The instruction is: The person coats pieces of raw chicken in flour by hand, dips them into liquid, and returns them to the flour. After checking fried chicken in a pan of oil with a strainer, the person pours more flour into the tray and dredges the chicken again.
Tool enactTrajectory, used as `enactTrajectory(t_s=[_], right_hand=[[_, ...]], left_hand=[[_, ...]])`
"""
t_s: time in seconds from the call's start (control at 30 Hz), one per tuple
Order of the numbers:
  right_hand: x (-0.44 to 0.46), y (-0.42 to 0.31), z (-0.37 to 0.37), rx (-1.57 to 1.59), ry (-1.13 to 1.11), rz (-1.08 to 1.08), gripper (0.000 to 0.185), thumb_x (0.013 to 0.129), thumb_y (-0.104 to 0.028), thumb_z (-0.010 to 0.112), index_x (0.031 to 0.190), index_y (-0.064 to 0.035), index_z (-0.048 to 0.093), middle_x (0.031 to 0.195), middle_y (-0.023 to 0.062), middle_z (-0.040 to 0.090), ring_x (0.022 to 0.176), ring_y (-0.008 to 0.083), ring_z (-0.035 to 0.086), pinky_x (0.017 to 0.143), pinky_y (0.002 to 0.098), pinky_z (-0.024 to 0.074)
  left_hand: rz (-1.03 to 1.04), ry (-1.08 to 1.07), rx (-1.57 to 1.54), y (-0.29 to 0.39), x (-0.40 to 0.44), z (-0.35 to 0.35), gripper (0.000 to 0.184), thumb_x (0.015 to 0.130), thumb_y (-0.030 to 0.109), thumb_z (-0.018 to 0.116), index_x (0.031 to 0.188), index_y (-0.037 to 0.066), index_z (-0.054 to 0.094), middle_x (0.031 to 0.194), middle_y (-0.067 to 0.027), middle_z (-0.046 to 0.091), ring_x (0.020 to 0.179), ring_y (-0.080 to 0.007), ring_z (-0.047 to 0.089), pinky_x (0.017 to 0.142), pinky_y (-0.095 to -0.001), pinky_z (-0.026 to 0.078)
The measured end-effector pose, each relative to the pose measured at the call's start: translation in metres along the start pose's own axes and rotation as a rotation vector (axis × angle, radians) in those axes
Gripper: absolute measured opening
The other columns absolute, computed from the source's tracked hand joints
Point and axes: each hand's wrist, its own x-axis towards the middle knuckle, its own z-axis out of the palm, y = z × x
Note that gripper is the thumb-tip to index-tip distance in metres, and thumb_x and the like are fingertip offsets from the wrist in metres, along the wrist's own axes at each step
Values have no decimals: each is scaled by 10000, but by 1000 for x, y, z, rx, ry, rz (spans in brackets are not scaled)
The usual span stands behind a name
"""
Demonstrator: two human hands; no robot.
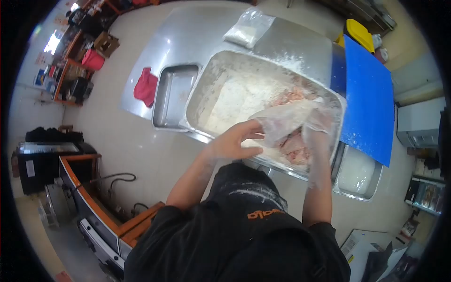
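Observation:
A large metal pan holds white flour and pieces of raw meat on its right side. Over the meat stretches a crumpled, flour-dusted clear plastic bag. My left hand is bare at the pan's near edge; some fingers meet the bag's left end, while the thumb and another finger stand apart. Clear plastic covers my right hand, which is over the pan's right part; whether this is a glove or the bag is unclear. Its fingers are hidden.
Left of the pan sit a smaller metal tray and a red cloth. Behind it lies a plastic bag of white powder. A blue board and a tray with whitish contents stand to the right.

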Motion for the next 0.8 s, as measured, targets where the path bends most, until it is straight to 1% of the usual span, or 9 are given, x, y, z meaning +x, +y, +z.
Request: enactTrajectory(t_s=[0.03,0.1,0.13,0.27,0.33,0.5,0.67,0.73,0.8], right_hand=[[-5,5,20,143,32,57,238,855,-157,488,1036,-53,601,1045,158,611,1040,316,560,955,419,396],[-2,-34,6,20,-51,-12,335,876,-228,499,1149,-45,567,1176,162,564,1165,333,473,1032,424,325],[1,-47,-1,102,-116,117,405,887,-284,506,1206,-39,553,1250,174,533,1250,364,401,1090,441,259],[-2,-45,57,1082,-13,445,441,890,-243,516,1288,-55,513,1282,184,511,1247,360,415,1084,426,280],[3,-57,50,1300,7,455,406,907,-173,488,1293,-51,513,1300,193,496,1246,353,421,1072,417,304],[-4,-68,23,1078,85,211,344,949,-66,413,1268,-30,537,1315,202,490,1237,337,440,1063,387,329],[-13,-74,-42,863,154,-26,353,963,-110,422,1283,14,508,1285,179,524,1223,317,460,1067,363,315],[-28,-62,-52,1452,24,132,326,968,-150,441,1233,16,536,1185,138,568,1134,265,519,981,352,400],[-47,-34,-70,1877,-82,226,330,965,-172,467,1240,4,515,1137,115,589,1086,233,551,931,345,447]], left_hand=[[11,39,212,14,6,17,594,800,119,702,1328,-10,461,1327,-145,496,1247,-252,460,1035,-347,367],[51,131,627,32,24,45,661,770,207,748,1324,-12,462,1312,-157,503,1244,-278,464,1028,-360,367],[107,212,809,19,34,54,718,725,294,783,1300,-12,482,1279,-173,515,1218,-295,480,1018,-371,371],[82,406,735,-5,54,68,576,770,243,723,1249,-6,522,1233,-172,534,1179,-296,495,1010,-365,378],[168,403,699,-24,58,55,515,790,230,686,1225,-2,540,1216,-176,541,1164,-303,500,1006,-368,383],[51,499,1058,-59,84,22,480,806,291,645,1205,36,568,1191,-169,568,1135,-328,510,985,-385,405],[238,575,1023,2,99,32,447,809,305,628,1179,57,587,1104,-135,619,1072,-313,556,929,-396,436],[144,613,920,6,106,54,429,808,296,625,1166,62,596,1086,-122,629,1048,-300,571,900,-399,447],[223,712,1031,-4,112,71,375,789,223,632,1120,49,606,1092,-129,618,1036,-283,569,890,-397,445]])
